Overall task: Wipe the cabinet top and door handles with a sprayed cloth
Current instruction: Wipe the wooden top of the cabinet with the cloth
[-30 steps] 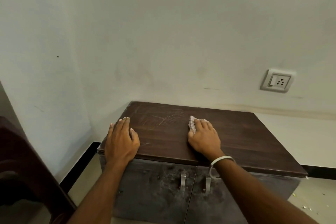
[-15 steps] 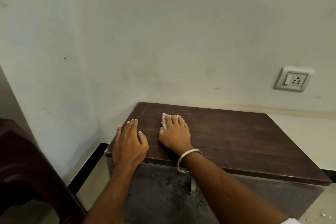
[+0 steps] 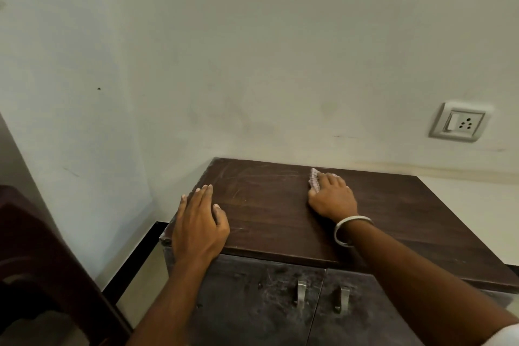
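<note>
1. A pale wall (image 3: 252, 64) fills the upper part of the view, with a switch-and-socket plate (image 3: 460, 123) on it toward the right.
2. A low cabinet stands in the corner of the room. Its dark wooden cabinet top (image 3: 280, 222) shows faint scratches and streaks toward its far left corner.
3. Below the top, two dusty grey doors (image 3: 252, 303) meet at the middle. Two metal door handles (image 3: 302, 293) hang on either side of that seam, just under the front edge, and look unwiped.
4. The left hand (image 3: 199, 222) lies flat at the front left corner of the top, fingers straight and together, holding nothing; it seems to brace the body.
5. The right hand (image 3: 331, 199) presses palm-down near the back edge, about midway along it, wearing a pale bangle (image 3: 348, 229) at the wrist.
6. A small pinkish cloth (image 3: 314, 181) lies under the right hand's fingers, only its far left edge peeking out. The fingers look fairly flat over it; whether they curl to pinch it cannot be told.
7. Key relation: the top's long axis runs left to right. The cloth sits at the back middle, so unwiped surface likely lies to the right and toward the front edge. The handles lie below and nearer the body than the cloth.
</note>
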`<state>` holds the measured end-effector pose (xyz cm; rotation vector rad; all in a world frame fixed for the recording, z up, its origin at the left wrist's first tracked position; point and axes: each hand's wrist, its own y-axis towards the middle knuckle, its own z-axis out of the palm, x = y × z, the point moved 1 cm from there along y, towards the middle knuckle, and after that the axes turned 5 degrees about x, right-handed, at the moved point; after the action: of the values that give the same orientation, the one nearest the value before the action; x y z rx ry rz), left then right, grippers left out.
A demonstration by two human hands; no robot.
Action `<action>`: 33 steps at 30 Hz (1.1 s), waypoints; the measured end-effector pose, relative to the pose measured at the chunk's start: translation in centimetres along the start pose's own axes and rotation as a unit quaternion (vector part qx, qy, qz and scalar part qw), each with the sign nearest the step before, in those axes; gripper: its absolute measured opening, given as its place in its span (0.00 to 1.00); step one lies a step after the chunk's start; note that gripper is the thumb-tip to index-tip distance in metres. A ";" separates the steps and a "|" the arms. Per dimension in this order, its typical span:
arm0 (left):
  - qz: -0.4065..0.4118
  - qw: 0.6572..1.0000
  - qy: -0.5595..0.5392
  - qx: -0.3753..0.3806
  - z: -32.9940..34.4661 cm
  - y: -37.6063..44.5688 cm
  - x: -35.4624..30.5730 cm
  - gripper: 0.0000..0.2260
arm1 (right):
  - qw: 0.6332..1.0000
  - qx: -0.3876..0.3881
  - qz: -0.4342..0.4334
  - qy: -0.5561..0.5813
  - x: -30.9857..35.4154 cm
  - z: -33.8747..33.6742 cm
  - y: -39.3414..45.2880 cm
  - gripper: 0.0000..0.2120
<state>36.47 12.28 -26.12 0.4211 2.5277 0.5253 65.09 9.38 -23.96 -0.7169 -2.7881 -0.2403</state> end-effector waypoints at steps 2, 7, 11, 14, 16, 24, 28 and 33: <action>0.003 1.000 0.001 -0.003 0.0 0.0 0.0 0.26 | 0.999 -0.013 0.031 0.005 -2.1 -0.6 0.6 0.28; 0.005 1.000 0.006 -0.001 0.1 0.1 0.0 0.26 | 0.998 -0.011 0.059 -0.005 -1.4 -0.5 1.5 0.28; 0.004 1.000 0.000 -0.005 0.1 0.1 0.0 0.26 | 1.000 -0.006 0.018 -0.004 2.8 0.6 2.1 0.29; 0.002 1.000 -0.004 -0.010 0.1 0.0 -0.1 0.26 | 0.999 0.009 -0.044 0.002 6.8 1.7 2.7 0.30; 0.000 1.000 -0.005 -0.012 0.1 0.0 -0.1 0.26 | 0.996 0.028 -0.087 0.011 9.5 2.5 3.0 0.31; 0.002 1.000 -0.011 -0.012 0.1 0.0 0.1 0.26 | 0.990 0.042 -0.126 0.049 9.3 2.6 4.5 0.29; -0.002 1.000 -0.012 -0.010 0.1 0.0 0.2 0.26 | 0.996 0.040 -0.073 0.043 4.8 0.7 5.6 0.27; -0.003 1.000 -0.014 -0.010 0.0 -0.1 0.1 0.26 | 0.999 0.027 0.000 0.031 -2.8 -1.9 6.5 0.27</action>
<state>36.42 12.22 -26.23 0.4108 2.4941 0.5378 71.06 13.31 -22.35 -0.6862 -2.7240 -0.1843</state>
